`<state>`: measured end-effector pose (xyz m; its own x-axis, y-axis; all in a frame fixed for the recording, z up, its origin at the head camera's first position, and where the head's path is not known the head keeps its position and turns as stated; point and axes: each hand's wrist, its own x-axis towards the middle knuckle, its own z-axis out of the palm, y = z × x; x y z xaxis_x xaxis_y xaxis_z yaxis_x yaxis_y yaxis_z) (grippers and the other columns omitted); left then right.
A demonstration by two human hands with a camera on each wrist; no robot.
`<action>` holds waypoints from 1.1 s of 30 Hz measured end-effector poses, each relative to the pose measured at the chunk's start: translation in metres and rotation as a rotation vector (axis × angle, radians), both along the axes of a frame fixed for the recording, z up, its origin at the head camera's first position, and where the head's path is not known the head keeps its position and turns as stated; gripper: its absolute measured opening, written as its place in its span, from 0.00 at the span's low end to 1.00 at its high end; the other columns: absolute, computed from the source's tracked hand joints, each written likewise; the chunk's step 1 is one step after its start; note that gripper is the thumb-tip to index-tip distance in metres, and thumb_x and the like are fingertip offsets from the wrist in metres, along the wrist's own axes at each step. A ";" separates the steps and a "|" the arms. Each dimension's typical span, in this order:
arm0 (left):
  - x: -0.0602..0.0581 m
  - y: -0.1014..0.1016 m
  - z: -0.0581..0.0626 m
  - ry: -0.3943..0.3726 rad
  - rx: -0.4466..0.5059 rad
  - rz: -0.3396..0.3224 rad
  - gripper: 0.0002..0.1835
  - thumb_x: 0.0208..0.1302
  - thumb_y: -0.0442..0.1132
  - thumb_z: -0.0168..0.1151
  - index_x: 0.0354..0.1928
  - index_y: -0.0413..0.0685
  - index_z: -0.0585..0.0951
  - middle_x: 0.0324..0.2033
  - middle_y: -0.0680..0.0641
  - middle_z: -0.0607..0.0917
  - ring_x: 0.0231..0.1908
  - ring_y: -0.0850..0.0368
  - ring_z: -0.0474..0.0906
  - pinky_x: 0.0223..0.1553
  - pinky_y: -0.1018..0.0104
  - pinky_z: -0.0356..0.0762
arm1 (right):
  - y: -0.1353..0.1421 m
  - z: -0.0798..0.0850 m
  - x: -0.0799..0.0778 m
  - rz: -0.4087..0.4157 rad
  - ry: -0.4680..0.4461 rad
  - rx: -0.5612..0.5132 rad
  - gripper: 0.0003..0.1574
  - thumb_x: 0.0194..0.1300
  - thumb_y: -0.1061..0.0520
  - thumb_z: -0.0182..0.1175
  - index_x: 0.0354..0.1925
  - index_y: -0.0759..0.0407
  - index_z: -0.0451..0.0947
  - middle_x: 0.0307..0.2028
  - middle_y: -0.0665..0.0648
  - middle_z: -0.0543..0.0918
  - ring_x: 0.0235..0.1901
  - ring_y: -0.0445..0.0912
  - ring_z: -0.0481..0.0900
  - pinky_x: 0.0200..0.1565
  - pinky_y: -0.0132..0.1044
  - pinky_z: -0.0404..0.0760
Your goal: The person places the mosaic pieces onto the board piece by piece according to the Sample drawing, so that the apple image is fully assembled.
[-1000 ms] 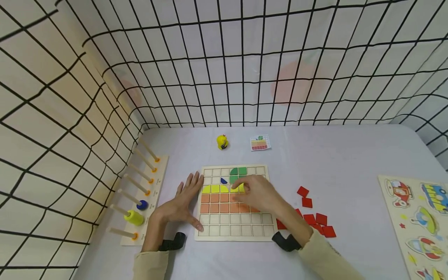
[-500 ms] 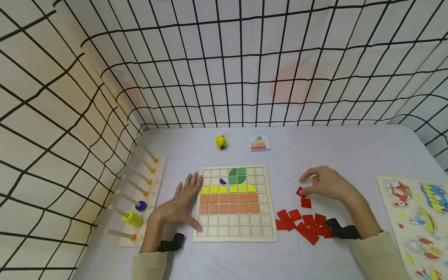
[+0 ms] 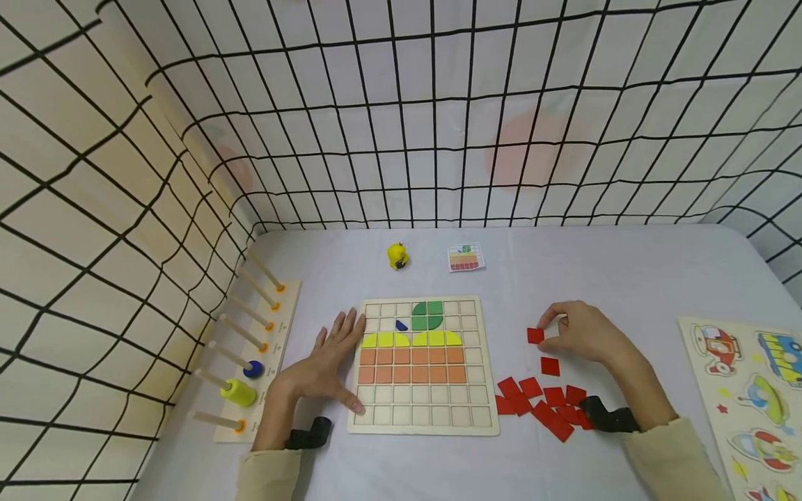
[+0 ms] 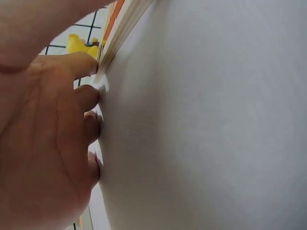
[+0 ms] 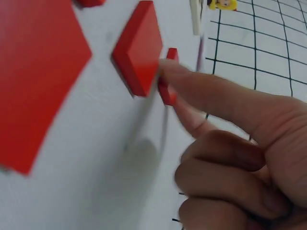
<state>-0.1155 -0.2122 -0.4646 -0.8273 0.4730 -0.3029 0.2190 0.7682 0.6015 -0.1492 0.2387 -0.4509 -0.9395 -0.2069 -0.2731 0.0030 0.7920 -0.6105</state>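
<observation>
My right hand (image 3: pixel 585 334) is at the right of the board, pinching a small red square tile (image 3: pixel 535 335) between thumb and forefinger. In the right wrist view that tile (image 5: pixel 171 53) shows behind the thumb tip, with the other fingers curled. A second red tile (image 3: pixel 549 366) lies just below it on the table. My left hand (image 3: pixel 322 365) rests spread along the left side of the wooden grid board (image 3: pixel 432 429), thumb at the lower left corner, fingers by the upper left edge. The board bears green leaf pieces (image 3: pixel 427 315), a blue piece (image 3: pixel 401 325), a yellow row (image 3: pixel 436 339) and orange squares (image 3: pixel 410 365).
Several loose red tiles (image 3: pixel 551 419) lie right of the board. Behind it are a yellow duck figure (image 3: pixel 397 256) and a small pattern card (image 3: pixel 466 257). A peg board (image 3: pixel 285 320) stands at left, a picture puzzle (image 3: pixel 702 376) at right. Black netting (image 3: pixel 432 148) borders the table.
My right hand has left the board's yellow row and gone right to the red tiles. The topmost tile is now between its fingertips, shifted slightly left. My left hand stays put.
</observation>
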 end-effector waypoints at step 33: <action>-0.013 0.004 0.005 -0.033 -0.047 0.022 0.83 0.36 0.56 0.89 0.84 0.48 0.37 0.82 0.40 0.28 0.82 0.38 0.20 0.77 0.28 0.20 | -0.098 -0.001 0.038 0.240 -0.020 -0.226 0.14 0.50 0.58 0.81 0.34 0.54 0.85 0.13 0.46 0.63 0.14 0.40 0.59 0.18 0.27 0.55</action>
<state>-0.1288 -0.2079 -0.4598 -0.8266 0.4397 -0.3513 0.1826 0.8000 0.5716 -0.1117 0.1410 -0.4519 -0.8513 -0.4794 -0.2132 -0.1532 0.6158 -0.7728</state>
